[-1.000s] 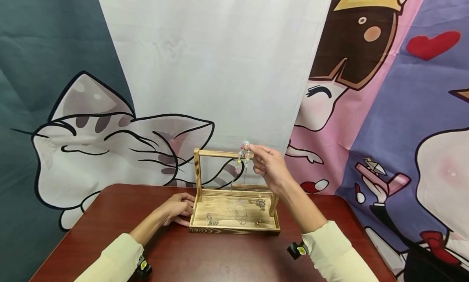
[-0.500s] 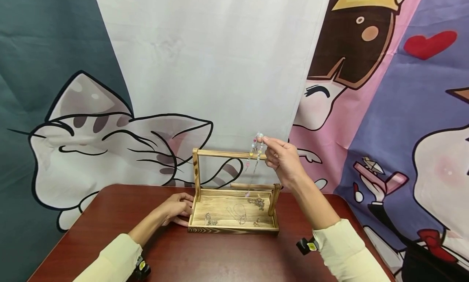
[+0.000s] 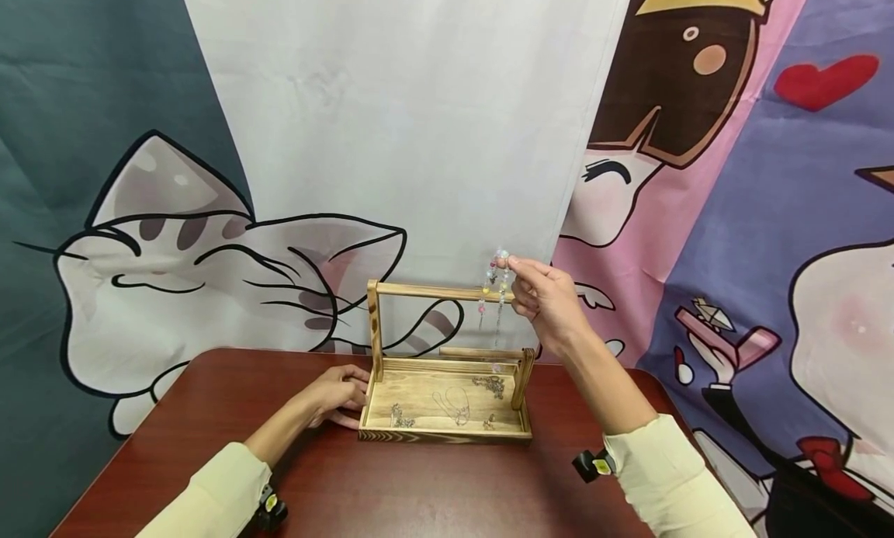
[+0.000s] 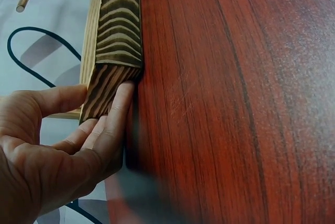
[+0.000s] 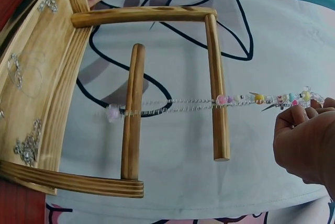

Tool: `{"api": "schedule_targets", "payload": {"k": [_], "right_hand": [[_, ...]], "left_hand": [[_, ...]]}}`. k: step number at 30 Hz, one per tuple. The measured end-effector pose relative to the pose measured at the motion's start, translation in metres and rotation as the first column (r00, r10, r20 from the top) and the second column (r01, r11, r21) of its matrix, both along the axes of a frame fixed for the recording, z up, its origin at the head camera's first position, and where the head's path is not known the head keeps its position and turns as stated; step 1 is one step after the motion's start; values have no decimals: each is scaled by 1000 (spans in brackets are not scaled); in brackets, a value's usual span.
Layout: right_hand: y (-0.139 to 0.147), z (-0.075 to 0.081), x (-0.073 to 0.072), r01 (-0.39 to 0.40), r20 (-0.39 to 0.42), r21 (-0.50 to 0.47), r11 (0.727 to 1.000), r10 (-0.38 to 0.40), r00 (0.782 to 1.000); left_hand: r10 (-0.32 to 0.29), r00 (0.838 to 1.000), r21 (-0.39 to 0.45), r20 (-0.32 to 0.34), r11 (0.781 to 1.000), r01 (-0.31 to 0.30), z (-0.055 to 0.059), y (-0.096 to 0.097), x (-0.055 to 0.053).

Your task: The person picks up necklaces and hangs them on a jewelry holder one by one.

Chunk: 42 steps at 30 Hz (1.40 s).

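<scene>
My right hand [image 3: 548, 297] pinches a beaded necklace [image 3: 502, 289] between thumb and fingertips, raised near the free right end of the stand's upper bar [image 3: 426, 292]. Pastel beads lie near the fingers. In the right wrist view the silver chain [image 5: 183, 108] runs across both wooden bars and ends in a pale pink pendant [image 5: 113, 112]. My left hand [image 3: 334, 398] rests at the left end of the wooden jewelry stand's tray [image 3: 447, 437]. In the left wrist view its fingertips touch the dark-grained end face [image 4: 107, 88].
In the tray lie a thin chain [image 3: 457, 406], a silver chain heap [image 3: 492, 386], another at the left [image 3: 400, 418] and a small gold-toned piece [image 3: 489, 422]. A shorter lower bar [image 3: 478, 353] joins the right post [image 3: 522, 379]. Behind the red-brown table [image 3: 293, 476] hangs a printed curtain [image 3: 433, 134].
My right hand has moved right and slightly up with the necklace, and its pendant has lifted and shifted right over the tray's back. My left hand stays at the tray's end.
</scene>
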State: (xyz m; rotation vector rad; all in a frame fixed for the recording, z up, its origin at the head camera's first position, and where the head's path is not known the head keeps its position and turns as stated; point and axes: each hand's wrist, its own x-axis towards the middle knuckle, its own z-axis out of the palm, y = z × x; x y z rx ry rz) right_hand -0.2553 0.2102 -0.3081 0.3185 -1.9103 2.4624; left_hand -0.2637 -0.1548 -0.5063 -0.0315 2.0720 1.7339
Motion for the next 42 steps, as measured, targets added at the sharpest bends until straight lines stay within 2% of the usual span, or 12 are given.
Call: {"api": "schedule_targets", "payload": {"k": [8, 21, 28, 34, 42], "right_hand": [[-14, 0, -2, -30, -6, 30, 999, 30, 1000], [-57, -6, -10, -78, 1, 80, 994, 78, 997], [-74, -3, -14, -83, 12, 83, 993, 83, 996], [-76, -3, -20, -64, 10, 71, 995, 64, 998], [-61, -12, -28, -16, 27, 68, 998, 14, 1000]], "left_hand": [[-8, 1000, 8, -3, 1000, 8, 0, -1, -3], [-8, 1000, 10, 0, 1000, 8, 1, -1, -2], [-10, 1000, 13, 4, 1000, 10, 1, -1, -2], [-11, 1000, 9, 3, 1000, 11, 1, 0, -2], [-8, 1000, 6, 3, 1000, 8, -1, -1, -2]]}}
